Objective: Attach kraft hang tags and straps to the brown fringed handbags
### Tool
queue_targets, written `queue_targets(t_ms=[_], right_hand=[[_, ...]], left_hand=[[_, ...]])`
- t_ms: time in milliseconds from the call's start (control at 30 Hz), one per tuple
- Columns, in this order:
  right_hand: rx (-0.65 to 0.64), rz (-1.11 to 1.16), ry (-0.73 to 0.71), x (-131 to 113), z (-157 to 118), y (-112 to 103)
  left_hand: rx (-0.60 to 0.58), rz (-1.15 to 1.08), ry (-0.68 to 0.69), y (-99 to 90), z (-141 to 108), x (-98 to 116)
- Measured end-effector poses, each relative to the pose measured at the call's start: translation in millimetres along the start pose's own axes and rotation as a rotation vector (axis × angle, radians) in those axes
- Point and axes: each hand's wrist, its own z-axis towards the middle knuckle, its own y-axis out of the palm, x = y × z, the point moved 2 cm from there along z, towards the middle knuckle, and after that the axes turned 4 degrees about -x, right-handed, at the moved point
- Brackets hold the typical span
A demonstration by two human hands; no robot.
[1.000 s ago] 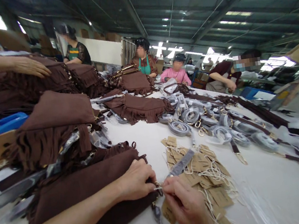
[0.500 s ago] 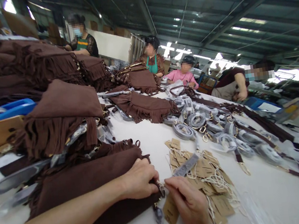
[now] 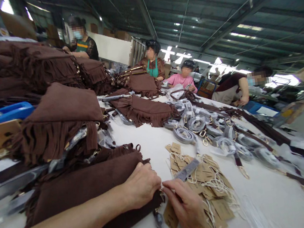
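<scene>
The bag [image 3: 91, 185] lies flat on the near left of the table [image 3: 126, 134], its long axis running from the left toward the right and slightly far. Both hands meet at its right end. The left hand [image 3: 143, 185] is nearer the bag: its forearm crosses over the brown cloth, and its knuckles rest at that end. Its fingers are bent inward, but their tips are hidden, so I cannot tell what they grip. The right hand [image 3: 189, 207] comes up from the near side, right of the bag and apart from its body; its thumb and forefinger appear pinched together on a bit of white cord [image 3: 162, 184], just right of the left fingertips.

A brown tag [image 3: 171, 219] sits just left of the right hand, its long axis pointing near and far; whether the cord runs to it is hidden. Left of it, a wrapped strap [image 3: 160, 226] points toward the near edge. The tag pile [image 3: 215, 180] spreads right of the hands, with coiled straps [image 3: 195, 124] beyond.
</scene>
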Motion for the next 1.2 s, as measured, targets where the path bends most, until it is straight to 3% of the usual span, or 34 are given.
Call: queue_targets(t_ms=[267,600,733,867,1000,1100,1200], right_hand=[[-0.003,-0.027,0.05,1.5,1.0,-3.1],[-0.093,0.18,0.364,10.5,-4.1,1.9],[-0.094,0.199,0.417,10.6,-1.9,3.7],[-0.033,0.125,0.333,5.3,1.3,0.4],[0.056,-0.099,0.081,-6.9,2.2,-10.0],[0.048,-0.247,-0.078,-15.2,0.0,-12.9],[0.04,-0.356,-0.15,-19.3,-2.8,-10.8]], left_hand=[[-0.006,-0.138,0.011,0.1,-0.6,-6.1],[-0.015,-0.251,0.031,4.3,2.0,-12.6],[-0.007,-0.277,0.014,3.8,2.5,-12.9],[0.01,-0.3,-0.004,2.3,1.8,-12.9],[0.022,-0.316,-0.024,2.3,1.0,-12.6],[0.027,-0.323,-0.036,3.2,1.1,-12.3],[0.031,-0.335,-0.041,3.8,1.0,-11.9]])
